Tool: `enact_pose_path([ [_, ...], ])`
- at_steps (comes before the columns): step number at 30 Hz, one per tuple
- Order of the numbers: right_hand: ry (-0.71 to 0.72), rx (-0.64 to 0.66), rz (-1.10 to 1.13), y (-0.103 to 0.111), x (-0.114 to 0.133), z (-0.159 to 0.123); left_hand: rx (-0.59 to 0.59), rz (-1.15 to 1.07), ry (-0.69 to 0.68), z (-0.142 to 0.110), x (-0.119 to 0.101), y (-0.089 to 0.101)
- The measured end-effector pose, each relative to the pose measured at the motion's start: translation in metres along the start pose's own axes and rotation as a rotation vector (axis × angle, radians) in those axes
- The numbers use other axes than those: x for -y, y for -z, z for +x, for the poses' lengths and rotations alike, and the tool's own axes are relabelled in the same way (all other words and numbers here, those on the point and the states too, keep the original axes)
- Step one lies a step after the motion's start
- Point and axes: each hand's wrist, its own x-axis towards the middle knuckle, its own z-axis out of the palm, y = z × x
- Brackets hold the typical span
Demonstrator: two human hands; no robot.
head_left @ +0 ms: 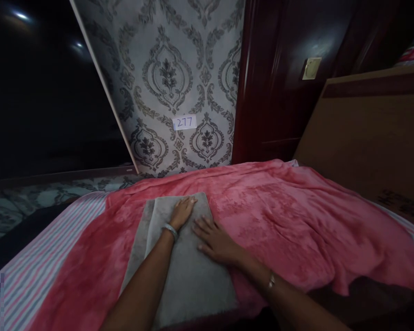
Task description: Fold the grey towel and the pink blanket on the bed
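A folded grey plush cloth (193,276) lies on a pink fleece blanket (269,211), with its layers showing along the left side. My left hand (182,211) rests on the far part of the cloth, fingers stretched toward its upper right corner. On the cloth's right side my right hand (215,239) lies flat with the fingers spread. Neither hand grips anything. A bracelet (170,230) circles my left wrist and a thinner one (271,280) my right wrist.
Under the blanket a striped sheet (55,234) shows at left. A large dark screen (51,92) stands at the left. Behind is a patterned wall (165,46) with a paper label (184,122) reading 277. A big cardboard box (369,133) stands at right beside a dark wooden panel (272,92).
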Motion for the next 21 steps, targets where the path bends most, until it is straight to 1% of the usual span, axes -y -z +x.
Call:
enact_pose_path([
  [3,0.048,0.044,0.074,-0.007,0.024,-0.049,0.014,0.056,0.0,-0.001,-0.001,0.0],
  [5,0.05,0.043,0.108,-0.015,0.039,-0.078,0.029,0.121,-0.009,-0.003,-0.003,0.001],
  [7,0.034,0.035,0.123,-0.024,0.05,-0.101,0.05,0.177,-0.025,-0.004,-0.006,0.002],
  [10,0.007,0.043,0.117,-0.038,0.059,-0.119,0.086,0.218,-0.047,-0.008,-0.013,0.004],
  [13,-0.045,0.029,0.075,-0.046,0.063,-0.124,0.13,0.245,-0.047,-0.02,-0.016,0.009],
  [15,-0.072,0.006,0.046,-0.05,0.064,-0.123,0.16,0.284,-0.054,-0.038,-0.013,0.015],
  [17,-0.077,-0.016,0.032,-0.054,0.064,-0.122,0.174,0.35,-0.08,-0.064,-0.004,0.023],
  [19,-0.067,-0.045,0.024,-0.058,0.063,-0.122,0.171,0.409,-0.121,-0.097,0.008,0.032],
  [21,-0.058,-0.077,0.01,-0.062,0.061,-0.122,0.172,0.409,-0.149,-0.135,0.022,0.043],
])
